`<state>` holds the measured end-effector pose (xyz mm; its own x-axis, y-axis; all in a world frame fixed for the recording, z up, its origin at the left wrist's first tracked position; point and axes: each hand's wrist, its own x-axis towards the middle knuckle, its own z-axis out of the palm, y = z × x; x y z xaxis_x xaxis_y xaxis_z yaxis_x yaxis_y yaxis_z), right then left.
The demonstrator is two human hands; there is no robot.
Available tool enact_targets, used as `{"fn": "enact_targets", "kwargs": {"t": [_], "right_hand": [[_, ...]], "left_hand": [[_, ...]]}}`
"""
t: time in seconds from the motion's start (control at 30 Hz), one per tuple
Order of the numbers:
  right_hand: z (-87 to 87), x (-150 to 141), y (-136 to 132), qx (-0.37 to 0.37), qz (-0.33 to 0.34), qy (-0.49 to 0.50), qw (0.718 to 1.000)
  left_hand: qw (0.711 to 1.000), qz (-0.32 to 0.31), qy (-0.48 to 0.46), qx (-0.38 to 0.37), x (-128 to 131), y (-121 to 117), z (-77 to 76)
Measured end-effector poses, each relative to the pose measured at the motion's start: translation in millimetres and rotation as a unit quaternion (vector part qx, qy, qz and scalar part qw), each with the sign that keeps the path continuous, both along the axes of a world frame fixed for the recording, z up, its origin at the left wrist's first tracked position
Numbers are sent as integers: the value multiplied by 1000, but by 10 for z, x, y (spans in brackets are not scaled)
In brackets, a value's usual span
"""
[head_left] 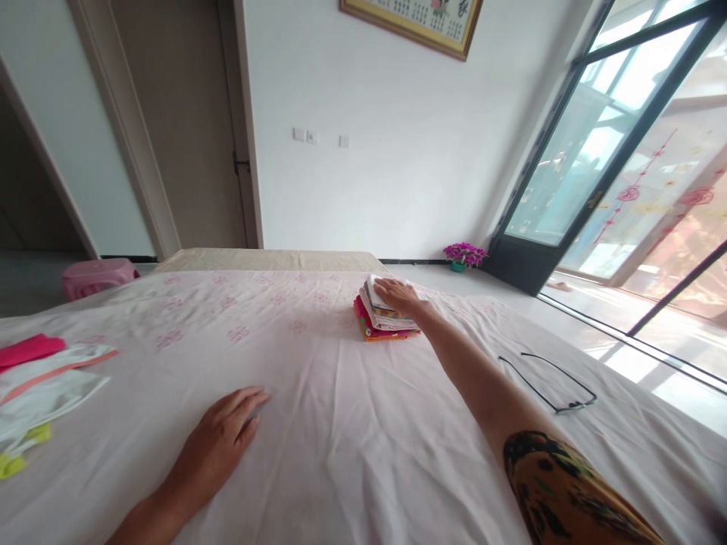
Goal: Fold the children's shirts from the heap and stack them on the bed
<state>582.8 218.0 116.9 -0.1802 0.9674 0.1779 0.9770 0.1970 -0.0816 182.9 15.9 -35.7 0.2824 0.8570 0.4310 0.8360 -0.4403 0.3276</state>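
Note:
A stack of folded cloths stands on the pale sheet, with white and patterned layers on top and red and orange ones at the bottom. My right hand lies flat on top of this stack, fingers stretched toward the left. Close to the front of the sheet, my left hand hovers over or rests on the fabric, fingers extended and slightly curved, with nothing visible in it. At the left edge lie loose cloth pieces: a pink one, a white one with an orange stripe and a yellow bit.
A pair of glasses lies on the sheet beside my right forearm. Beyond the covered surface are a pink stool, a pot of purple flowers and a dark-framed glass door. A closed brown door is at the back left.

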Motion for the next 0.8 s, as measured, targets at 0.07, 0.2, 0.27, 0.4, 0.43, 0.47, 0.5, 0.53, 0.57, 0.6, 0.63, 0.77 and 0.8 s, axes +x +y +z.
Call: {"fn": "enact_targets", "kwargs": {"t": [0.07, 0.2, 0.27, 0.4, 0.43, 0.47, 0.5, 0.53, 0.57, 0.6, 0.63, 0.77, 0.8], "right_hand": [[74, -71, -143, 49, -12, 15, 999], [-3, -402, -651, 151, 100, 101, 978], [-186, -615, -964, 103, 192, 117, 969], [-678, -902, -1500, -3, 207, 94, 974], [-785, -923, -1597, -29, 194, 80, 977], [-877, -926, -1677, -51, 180, 67, 980], [-951, -915, -1742, -67, 166, 56, 982], [-1008, -893, -1794, -76, 154, 49, 984], [-1050, -867, -1835, -80, 144, 45, 985], [-1080, -842, -1867, -79, 135, 43, 987], [-1101, -822, -1889, -76, 129, 42, 988], [-1158, -803, -1897, -48, 110, 43, 992], [-1173, -808, -1882, -38, 105, 44, 993]], "left_hand": [[1000, -1, -10, 1, 7, -15, 25], [1000, -9, -19, -1, 15, -37, 56], [1000, -13, -20, -6, 16, -43, 60], [999, -19, -23, -11, 16, -56, 52], [999, -21, -22, -12, 16, -62, 52], [999, -23, -22, -12, 14, -70, 55], [999, -25, -20, -14, 10, -80, 64], [999, -28, -18, -16, 1, -91, 78], [999, -34, -13, -20, -17, -101, 99], [999, -44, -7, -26, -46, -110, 125], [998, -53, 1, -31, -90, -116, 154], [997, -41, 60, -20, -482, -76, 265], [997, -13, 79, -6, -638, -54, 286]]}}
